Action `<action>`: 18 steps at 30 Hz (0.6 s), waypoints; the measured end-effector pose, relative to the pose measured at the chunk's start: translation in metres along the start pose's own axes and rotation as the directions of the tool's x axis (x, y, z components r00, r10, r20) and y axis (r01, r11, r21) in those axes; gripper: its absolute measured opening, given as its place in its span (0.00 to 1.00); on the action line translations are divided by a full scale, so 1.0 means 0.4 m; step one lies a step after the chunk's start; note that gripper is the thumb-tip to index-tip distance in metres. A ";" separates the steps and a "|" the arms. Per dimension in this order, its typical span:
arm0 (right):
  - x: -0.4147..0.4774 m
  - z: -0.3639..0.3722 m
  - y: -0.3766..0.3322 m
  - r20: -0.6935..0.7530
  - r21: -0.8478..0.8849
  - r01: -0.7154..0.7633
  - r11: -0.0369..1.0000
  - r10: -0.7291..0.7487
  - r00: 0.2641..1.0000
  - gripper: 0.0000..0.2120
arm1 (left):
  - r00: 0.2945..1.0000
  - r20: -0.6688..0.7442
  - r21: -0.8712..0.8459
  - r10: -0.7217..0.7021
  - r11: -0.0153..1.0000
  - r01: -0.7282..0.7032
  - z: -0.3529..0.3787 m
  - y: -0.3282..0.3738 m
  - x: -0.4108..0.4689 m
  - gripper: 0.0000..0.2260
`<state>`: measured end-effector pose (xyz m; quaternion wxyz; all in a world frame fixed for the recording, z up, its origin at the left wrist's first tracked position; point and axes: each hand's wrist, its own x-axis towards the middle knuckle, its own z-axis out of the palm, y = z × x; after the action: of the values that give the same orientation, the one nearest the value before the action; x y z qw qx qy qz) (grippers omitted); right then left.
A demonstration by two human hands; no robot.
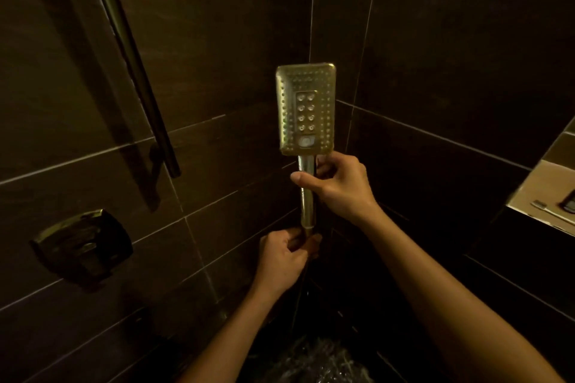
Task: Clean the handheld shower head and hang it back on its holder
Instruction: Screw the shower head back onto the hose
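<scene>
The handheld shower head (306,109) is a shiny rectangular metal plate with rows of nozzles, held upright with its face toward me in the tiled corner. My right hand (339,186) grips its handle just below the plate, thumb across the front. Lower down, my left hand (286,253) is curled round the bottom end of the handle, where the hose joins; the hose itself is hard to see in the dark. No holder is plainly visible.
A dark metal rail (130,62) runs slantwise down the left wall. Below it sits a metal valve plate (82,246). A lit niche (550,193) with small items opens at the right edge. Something wet and glinting (314,361) lies on the floor below.
</scene>
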<state>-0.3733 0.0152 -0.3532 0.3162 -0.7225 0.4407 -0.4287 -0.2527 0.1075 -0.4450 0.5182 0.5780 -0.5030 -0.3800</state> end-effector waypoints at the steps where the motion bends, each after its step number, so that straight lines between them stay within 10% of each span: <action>1: -0.003 0.003 -0.002 -0.031 -0.041 0.029 0.999 -0.030 0.999 0.17 | 1.000 0.003 0.010 -0.011 1.000 0.011 0.002 0.000 0.001 0.04; 10: 0.008 -0.055 -0.002 0.373 0.212 0.015 0.977 -0.095 0.923 0.15 | 0.995 0.103 -0.099 -0.010 0.995 0.020 -0.021 0.011 0.011 0.04; 18: -0.012 -0.018 -0.003 0.123 -0.102 0.131 0.986 -0.118 0.985 0.20 | 0.998 0.006 0.050 -0.065 0.997 0.064 -0.017 0.011 0.015 0.05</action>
<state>-0.3803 0.0194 -0.3506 0.2737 -0.7888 0.3984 -0.3797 -0.2458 0.1034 -0.4389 0.4892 0.6052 -0.4953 -0.3861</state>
